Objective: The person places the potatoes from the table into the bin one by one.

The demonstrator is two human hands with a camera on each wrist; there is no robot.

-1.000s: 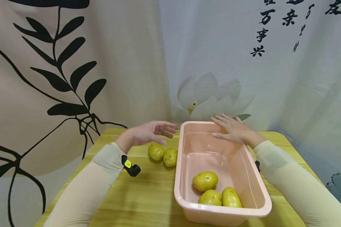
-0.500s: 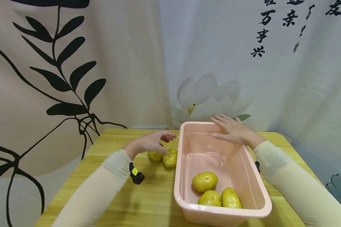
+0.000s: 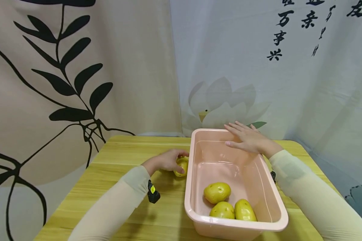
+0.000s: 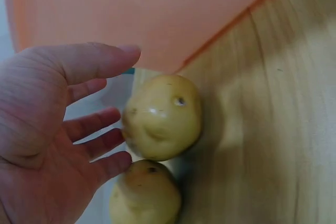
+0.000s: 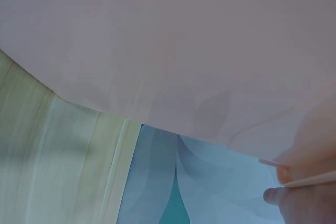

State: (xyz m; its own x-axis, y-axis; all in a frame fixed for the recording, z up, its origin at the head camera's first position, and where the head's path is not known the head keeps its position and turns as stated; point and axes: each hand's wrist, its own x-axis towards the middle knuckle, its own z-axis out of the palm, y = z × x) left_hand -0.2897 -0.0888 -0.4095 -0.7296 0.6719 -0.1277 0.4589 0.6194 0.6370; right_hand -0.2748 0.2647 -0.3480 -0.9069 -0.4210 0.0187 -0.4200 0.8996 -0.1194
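Note:
My left hand (image 3: 168,160) reaches over the yellow potatoes on the table, beside the basin's left wall. One potato (image 3: 182,166) shows past its thumb in the head view; the hand hides the other. In the left wrist view, the thumb stands apart from the loosely bent fingers. Their tips are at the near side of one potato (image 4: 163,116), and a second potato (image 4: 146,195) lies against it. My right hand (image 3: 248,139) rests on the far right rim of the pink basin (image 3: 218,170), fingers extended. Its fingers show only partly in the right wrist view.
Three potatoes lie in the basin's near end: one (image 3: 217,192) farther back, another (image 3: 222,211) in front and a third (image 3: 245,210) to the right. The wooden table (image 3: 132,211) extends left of the basin. A printed curtain (image 3: 144,67) hangs behind the table.
My left hand has moved down and to the right, from above the two potatoes to right beside them. My right hand and the potatoes in the basin have stayed put.

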